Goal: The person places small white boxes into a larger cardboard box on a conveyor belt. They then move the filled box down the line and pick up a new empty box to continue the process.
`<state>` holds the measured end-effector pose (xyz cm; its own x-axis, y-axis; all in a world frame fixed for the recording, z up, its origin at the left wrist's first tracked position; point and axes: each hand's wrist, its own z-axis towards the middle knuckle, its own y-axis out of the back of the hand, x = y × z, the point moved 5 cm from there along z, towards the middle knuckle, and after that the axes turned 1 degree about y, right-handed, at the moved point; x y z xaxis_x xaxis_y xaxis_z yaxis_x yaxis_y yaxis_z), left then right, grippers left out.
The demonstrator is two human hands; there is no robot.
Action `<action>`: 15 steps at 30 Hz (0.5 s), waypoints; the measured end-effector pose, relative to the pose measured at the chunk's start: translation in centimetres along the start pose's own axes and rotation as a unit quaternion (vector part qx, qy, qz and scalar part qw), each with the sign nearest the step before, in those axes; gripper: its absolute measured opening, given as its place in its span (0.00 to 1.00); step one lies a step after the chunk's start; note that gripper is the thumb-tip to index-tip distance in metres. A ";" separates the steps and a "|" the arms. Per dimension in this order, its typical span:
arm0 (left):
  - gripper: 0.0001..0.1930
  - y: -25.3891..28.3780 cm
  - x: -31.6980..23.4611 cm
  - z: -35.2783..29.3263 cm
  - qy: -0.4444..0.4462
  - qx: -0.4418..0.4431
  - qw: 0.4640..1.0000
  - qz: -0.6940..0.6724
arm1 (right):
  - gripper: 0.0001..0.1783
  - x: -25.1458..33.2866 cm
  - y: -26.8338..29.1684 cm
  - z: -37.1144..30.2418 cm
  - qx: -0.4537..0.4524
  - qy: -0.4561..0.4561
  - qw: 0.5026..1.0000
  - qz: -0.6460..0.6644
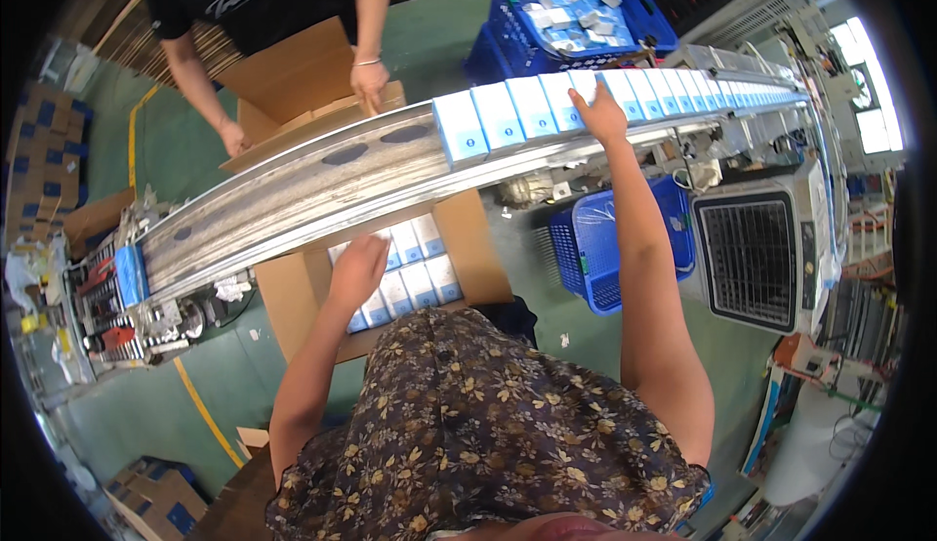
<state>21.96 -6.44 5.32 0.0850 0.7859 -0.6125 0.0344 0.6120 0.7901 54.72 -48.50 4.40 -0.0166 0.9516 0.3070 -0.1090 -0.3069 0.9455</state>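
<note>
Right hand (597,111) on box row (605,97) — running along conveyor (293,185), left hand (356,268) in carton (293,297)

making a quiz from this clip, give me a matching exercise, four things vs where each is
Things:
1 left hand
2 right hand
3 blue crate
4 co-worker's hands

Places:
a on the row of boxes on the conveyor
b far side of the conveyor, full of small boxes
c in the carton below the conveyor
d at the far carton

Pairs: 1-c, 2-a, 3-b, 4-d
</note>
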 end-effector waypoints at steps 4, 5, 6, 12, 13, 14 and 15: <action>0.17 3.4 4.2 8.1 0.086 -0.157 0.984 -0.007 | 0.52 8.9 -1.5 -3.3 0.085 0.041 0.993 0.076; 0.24 3.6 5.8 9.5 0.135 -0.142 0.979 -0.046 | 0.51 11.6 -2.1 -4.6 0.096 0.061 0.990 0.081; 0.32 3.4 6.3 10.5 0.210 -0.107 0.971 -0.039 | 0.52 13.6 -3.5 -5.7 0.094 0.066 0.989 0.089; 0.45 8.5 10.6 5.2 0.250 -0.240 0.932 -0.106 | 0.51 23.3 -3.9 -12.4 0.027 0.129 0.956 0.261; 0.44 10.3 10.5 3.7 0.236 -0.273 0.927 -0.097 | 0.49 25.3 -1.4 -14.2 0.001 0.140 0.954 0.265; 0.44 12.8 9.4 1.8 0.232 -0.293 0.923 -0.091 | 0.50 28.1 2.5 -16.3 0.038 0.116 0.941 0.314; 0.45 15.9 7.4 0.0 0.224 -0.307 0.921 -0.086 | 0.50 28.8 5.2 -18.1 -0.026 0.149 0.942 0.301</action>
<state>23.12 9.12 13.30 -0.2925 0.5461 -0.7850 -0.5722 0.5578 0.6012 35.65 -22.33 16.20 -0.3690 0.5708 0.7335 -0.0394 -0.7981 0.6013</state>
